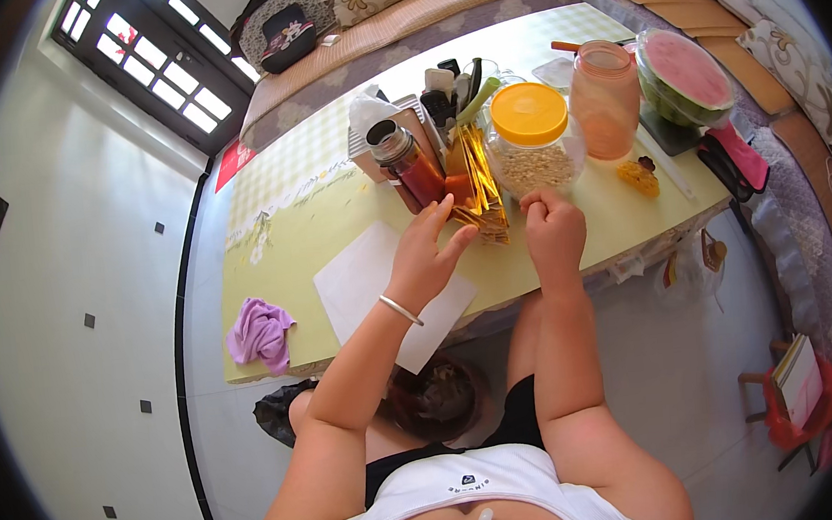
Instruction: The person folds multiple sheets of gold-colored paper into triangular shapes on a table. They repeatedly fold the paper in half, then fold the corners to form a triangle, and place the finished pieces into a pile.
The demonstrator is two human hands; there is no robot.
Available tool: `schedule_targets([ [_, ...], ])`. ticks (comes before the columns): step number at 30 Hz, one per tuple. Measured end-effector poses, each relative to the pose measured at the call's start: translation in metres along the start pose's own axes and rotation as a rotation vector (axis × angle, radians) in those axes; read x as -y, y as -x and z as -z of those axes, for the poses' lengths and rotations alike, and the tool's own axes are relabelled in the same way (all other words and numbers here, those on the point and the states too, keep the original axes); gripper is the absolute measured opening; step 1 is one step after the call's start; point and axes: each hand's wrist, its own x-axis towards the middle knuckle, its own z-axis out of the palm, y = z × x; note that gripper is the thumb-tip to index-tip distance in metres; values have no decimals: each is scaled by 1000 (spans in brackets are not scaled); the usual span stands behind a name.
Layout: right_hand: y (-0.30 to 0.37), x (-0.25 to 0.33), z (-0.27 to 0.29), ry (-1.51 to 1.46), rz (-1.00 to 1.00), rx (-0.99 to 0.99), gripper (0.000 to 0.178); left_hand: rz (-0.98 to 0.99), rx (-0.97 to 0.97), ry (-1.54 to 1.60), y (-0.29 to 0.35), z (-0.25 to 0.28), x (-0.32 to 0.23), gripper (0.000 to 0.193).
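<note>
My left hand (424, 251), with a silver bangle at the wrist, has its fingers stretched out toward gold foil packets (486, 194) on the table. Its fingertips are beside a lidless dark red flask (413, 165). My right hand (556, 233) is closed in a fist at the near side of a clear jar (532, 165), which has a yellow lid and pale flakes inside. Whatever the fist may hold is hidden. Under my left wrist lies a white sheet of paper (354, 282), reaching past the table's front edge.
Behind the packets stand remote controls (438, 107) and a tissue holder (359, 152). A pink translucent jar (605, 98), a wrapped half watermelon (683, 78) and a pink-handled tool (746, 151) are at right. A purple cloth (261, 333) lies front left. Below is a bin (437, 400).
</note>
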Motion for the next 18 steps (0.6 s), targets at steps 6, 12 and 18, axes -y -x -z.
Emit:
schedule_targets([
  [6, 12, 9, -11, -463, 558, -110, 22, 9, -81, 70, 50, 25, 25, 59],
  [12, 43, 28, -37, -378, 723, 447, 20, -56, 33, -132, 120, 53, 50, 84],
  [18, 67, 13, -79, -30, 712, 977, 44, -168, 292, -569, 171, 33, 62, 88],
])
